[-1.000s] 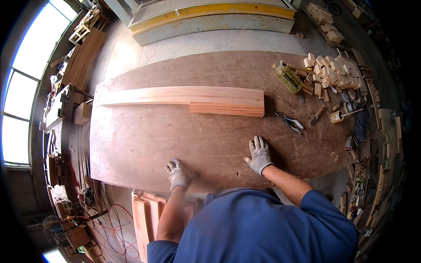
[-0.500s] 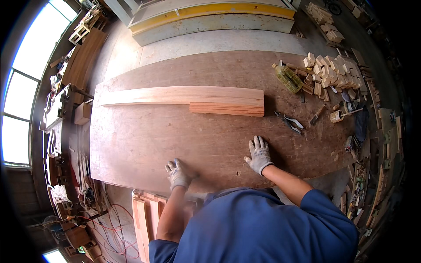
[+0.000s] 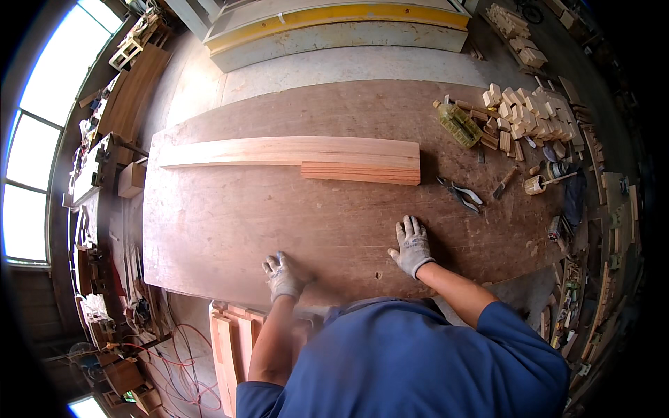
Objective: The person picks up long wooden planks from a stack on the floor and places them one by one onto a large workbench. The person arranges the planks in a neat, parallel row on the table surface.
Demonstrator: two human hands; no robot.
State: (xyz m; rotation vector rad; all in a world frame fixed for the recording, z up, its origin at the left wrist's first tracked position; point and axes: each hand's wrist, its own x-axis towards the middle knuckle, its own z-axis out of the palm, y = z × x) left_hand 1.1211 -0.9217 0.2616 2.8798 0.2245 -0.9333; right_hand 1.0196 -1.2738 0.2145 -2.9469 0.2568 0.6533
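Both of my hands wear pale work gloves and rest on a broad wooden worktable [image 3: 230,216]. My left hand [image 3: 283,277] lies near the front edge, fingers apart, holding nothing. Further right, my right hand [image 3: 412,245] is flat with its fingers stretched out and thumb spread. Beyond the hands lies a long pale timber board [image 3: 279,150]. A shorter reddish wood strip [image 3: 360,172] sits along the near side of its right end. A pair of pliers [image 3: 461,194] with pale grips is on the tabletop, beyond and right of my right hand.
At the table's right are a plastic bottle [image 3: 458,124] of yellowish liquid, stacked small wood blocks [image 3: 529,111], a brush [image 3: 504,182] and a glue pot [image 3: 534,184]. Boards [image 3: 226,352] stand by my left arm. A yellow-edged machine [image 3: 341,31] stands beyond the table.
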